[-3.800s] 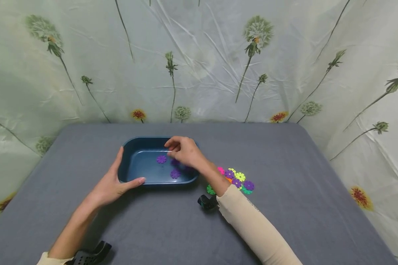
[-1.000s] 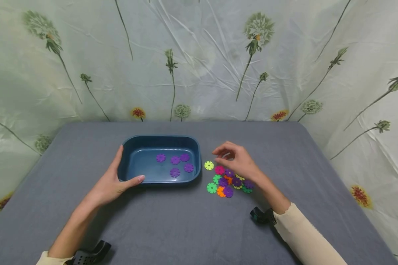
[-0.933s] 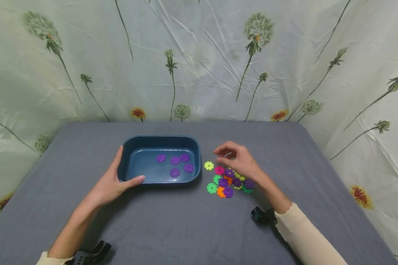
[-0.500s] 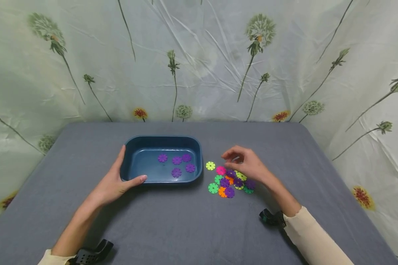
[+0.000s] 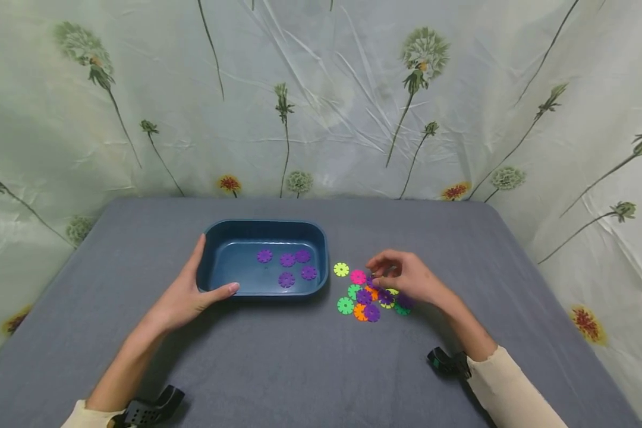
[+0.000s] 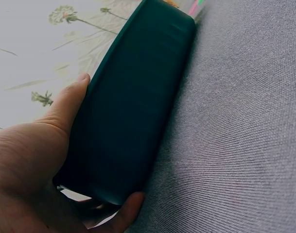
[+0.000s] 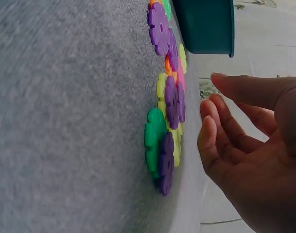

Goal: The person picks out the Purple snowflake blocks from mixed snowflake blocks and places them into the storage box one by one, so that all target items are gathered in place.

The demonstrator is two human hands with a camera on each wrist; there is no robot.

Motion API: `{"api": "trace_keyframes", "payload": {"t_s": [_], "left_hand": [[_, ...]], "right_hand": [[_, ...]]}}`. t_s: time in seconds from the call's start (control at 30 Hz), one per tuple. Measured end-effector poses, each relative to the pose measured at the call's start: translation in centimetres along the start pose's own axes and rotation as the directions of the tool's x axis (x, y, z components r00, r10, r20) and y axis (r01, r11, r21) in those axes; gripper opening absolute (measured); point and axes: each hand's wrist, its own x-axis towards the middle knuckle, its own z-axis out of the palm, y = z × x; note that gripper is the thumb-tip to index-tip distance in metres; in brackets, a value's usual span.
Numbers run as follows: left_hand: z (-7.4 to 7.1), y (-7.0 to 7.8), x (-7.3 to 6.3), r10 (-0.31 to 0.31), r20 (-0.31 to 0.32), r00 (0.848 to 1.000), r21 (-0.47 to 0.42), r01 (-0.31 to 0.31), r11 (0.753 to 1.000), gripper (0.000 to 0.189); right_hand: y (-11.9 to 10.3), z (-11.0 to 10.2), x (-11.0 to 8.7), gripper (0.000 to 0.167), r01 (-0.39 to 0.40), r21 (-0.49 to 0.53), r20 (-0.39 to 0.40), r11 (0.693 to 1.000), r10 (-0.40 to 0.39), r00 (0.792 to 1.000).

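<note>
A dark blue rectangular plastic tray (image 5: 227, 270) stands left of centre, holding several purple notched snowflake discs (image 5: 286, 280). My left hand (image 5: 182, 294) grips its left end, thumb along the near wall; the left wrist view shows the fingers round the tray's end (image 6: 133, 97). Right of the tray lies a loose, overlapping pile of snowflake discs in purple (image 5: 371, 313), green (image 5: 345, 305), orange (image 5: 361, 312), pink (image 5: 358, 277) and yellow (image 5: 341, 269). My right hand (image 5: 409, 278) hovers over the pile's far right side, fingers loosely bent, with nothing between them in the right wrist view.
A grey cloth (image 5: 299, 362) covers the table. Behind it hangs a pale curtain (image 5: 342, 107) printed with dandelions. Black wrist cameras sit on the left wrist (image 5: 147, 410) and the right wrist (image 5: 449, 362).
My right hand has left the tray and moved right, then lowered toward the disc pile. The purple discs it covered in the tray now show. My left hand keeps its grip on the tray.
</note>
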Motion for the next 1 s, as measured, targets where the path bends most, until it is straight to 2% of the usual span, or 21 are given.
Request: {"api": "trace_keyframes", "payload": {"t_s": [0.43, 1.0], "left_hand": [[0.0, 0.0, 0.2, -0.005, 0.007, 1.0, 0.019, 0.005, 1.0, 0.128], [0.1, 0.1, 0.0, 0.0, -0.005, 1.0, 0.011, 0.0, 1.0, 0.128]], "right_hand": [[1.2, 0.0, -0.8, 0.028, -0.022, -0.008, 0.082, 1.0, 0.023, 0.996], [1.7, 0.6, -0.7, 0.03, -0.003, -0.065, 0.013, 0.998, 0.003, 1.0]]}}
